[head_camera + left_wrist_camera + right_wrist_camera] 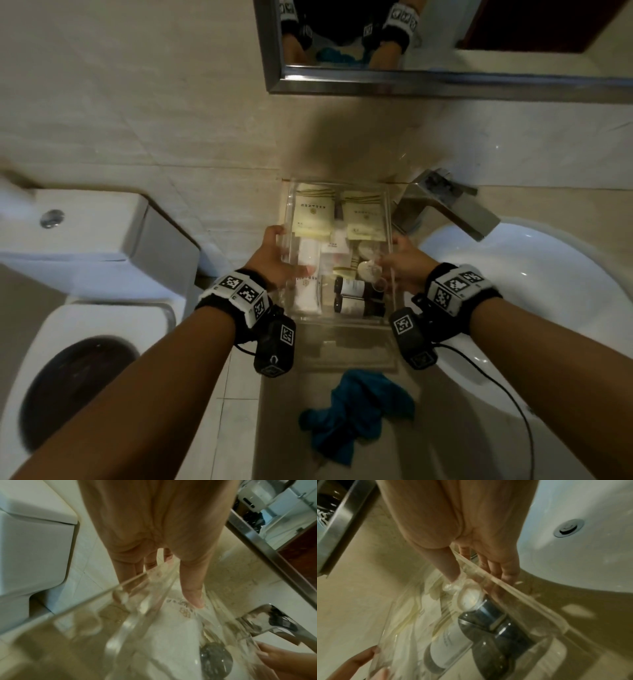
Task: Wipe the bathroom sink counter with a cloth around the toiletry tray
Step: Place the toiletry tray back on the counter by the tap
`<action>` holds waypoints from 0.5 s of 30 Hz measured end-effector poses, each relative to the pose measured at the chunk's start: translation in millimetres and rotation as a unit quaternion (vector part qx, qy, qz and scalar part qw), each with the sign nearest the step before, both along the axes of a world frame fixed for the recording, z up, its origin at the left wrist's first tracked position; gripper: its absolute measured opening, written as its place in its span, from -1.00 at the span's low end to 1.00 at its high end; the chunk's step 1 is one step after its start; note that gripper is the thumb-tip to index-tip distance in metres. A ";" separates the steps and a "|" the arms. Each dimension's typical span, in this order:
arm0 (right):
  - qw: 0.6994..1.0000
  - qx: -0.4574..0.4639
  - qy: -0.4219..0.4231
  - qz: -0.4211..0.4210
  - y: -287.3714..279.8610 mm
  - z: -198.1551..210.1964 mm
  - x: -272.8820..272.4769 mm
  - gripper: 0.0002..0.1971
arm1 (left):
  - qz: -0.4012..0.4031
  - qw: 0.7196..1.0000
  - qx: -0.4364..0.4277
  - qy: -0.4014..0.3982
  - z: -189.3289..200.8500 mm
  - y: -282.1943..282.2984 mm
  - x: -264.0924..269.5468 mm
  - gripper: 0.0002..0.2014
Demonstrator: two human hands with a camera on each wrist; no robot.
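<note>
A clear plastic toiletry tray [389,209] holds sachets, small boxes and two dark bottles [356,287]. My left hand [274,257] grips its left wall, thumb inside and fingers outside, as the left wrist view shows of the hand [159,591] and wall [85,604]. My right hand [404,260] grips the right wall the same way, and the right wrist view shows that hand [479,577], the wall [530,599] and the bottles [488,635]. The tray looks raised a little above the beige counter [291,428]. A crumpled blue cloth [352,411] lies on the counter near me, untouched.
A white sink basin [531,291] lies to the right, with a chrome faucet [452,205] just right of the tray. A toilet [85,246] stands to the left below the counter edge. A framed mirror [445,78] hangs on the tiled wall behind.
</note>
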State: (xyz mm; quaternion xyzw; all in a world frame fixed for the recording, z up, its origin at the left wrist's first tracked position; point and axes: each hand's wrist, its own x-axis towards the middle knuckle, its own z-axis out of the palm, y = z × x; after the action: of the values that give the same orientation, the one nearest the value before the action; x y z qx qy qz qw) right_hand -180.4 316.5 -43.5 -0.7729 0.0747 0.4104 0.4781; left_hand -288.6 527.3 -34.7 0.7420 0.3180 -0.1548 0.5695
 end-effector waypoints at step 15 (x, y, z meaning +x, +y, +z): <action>0.998 0.033 0.028 -0.042 -39.4 43.2 -89.0 -0.42 | -0.079 0.996 0.019 -0.037 47.4 -12.1 -78.9 -0.19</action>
State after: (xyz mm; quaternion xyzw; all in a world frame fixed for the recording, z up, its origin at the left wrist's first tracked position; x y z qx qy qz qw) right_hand -269.4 277.0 -0.2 -0.7407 0.1070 0.4138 0.5183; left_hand -367.4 515.2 12.7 0.7805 0.2398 -0.1654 0.5531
